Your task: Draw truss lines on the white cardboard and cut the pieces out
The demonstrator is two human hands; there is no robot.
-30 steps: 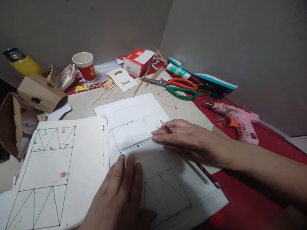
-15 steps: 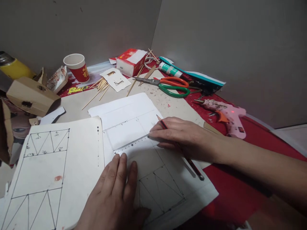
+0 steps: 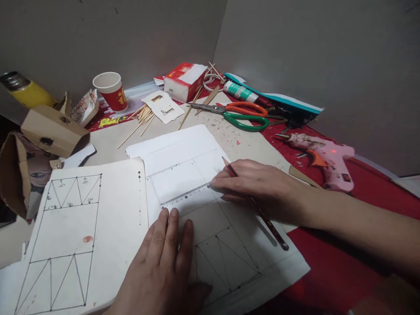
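Keeping the pencil [image 3: 267, 221] in its grip, the right hand [image 3: 259, 186] touches the ruler [image 3: 185, 197] at one end; the left hand [image 3: 160, 262] lies flat, grasping nothing, by the other. The ruler has stayed put across the paper [image 3: 170, 148], so its alignment seems settled.

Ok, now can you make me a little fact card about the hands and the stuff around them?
Left hand: palm down on white paper, fingertips by the ruler's near end
Right hand: holds a pencil, fingers at the ruler's far end
Left side: page with dark triangles
Behind: scissors, red-and-white cup
Right side: pink glue gun, red light showing
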